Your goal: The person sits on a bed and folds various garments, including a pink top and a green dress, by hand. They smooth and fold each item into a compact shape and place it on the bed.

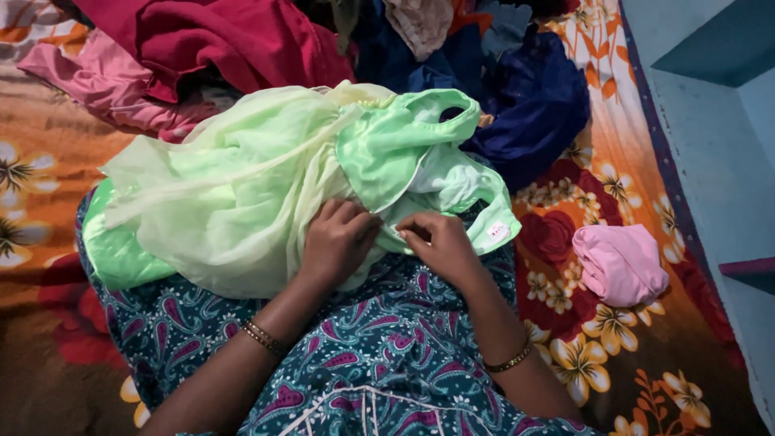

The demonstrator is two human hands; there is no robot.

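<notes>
- Light green garment (266, 186) — landmark item; sheer pale-green fabric with a brighter satin-like green lining, lying bunched across the person's lap, its neckline loop turned up at the far right end.
- Left hand (337, 238) — resting on the near edge of the green garment, fingers curled under and pinching a fold of the fabric; clamped on the cloth.
- Right hand (440, 242) — just right of the left hand, fingertips drawn together on the green garment's lower hem; also gripping the cloth. The two hands sit close together, nearly touching.
- Gold bangles — one on the left wrist (262, 337), one on the right wrist (508, 361), both nearer the camera than the green garment.
- Teal paisley dress (379, 355) — worn by the person, directly under the green garment and spreading toward the camera.
- Pink folded cloth (620, 263) — a small bundle, well apart to the right of the green garment, lying on the bedsheet.
- Dark blue cloth (533, 105) — heaped beyond the green garment's right end, touching it.
- Maroon cloth (234, 36) — piled beyond the green garment, at the far left.
- Pale pink cloth (105, 81) — beside the maroon cloth, just past the green garment's left end.
- Orange floral bedsheet (613, 339) — underlies everything around the green garment.
- Blue-grey wall (710, 161) — far right of the green garment, past the bedsheet's edge.
</notes>
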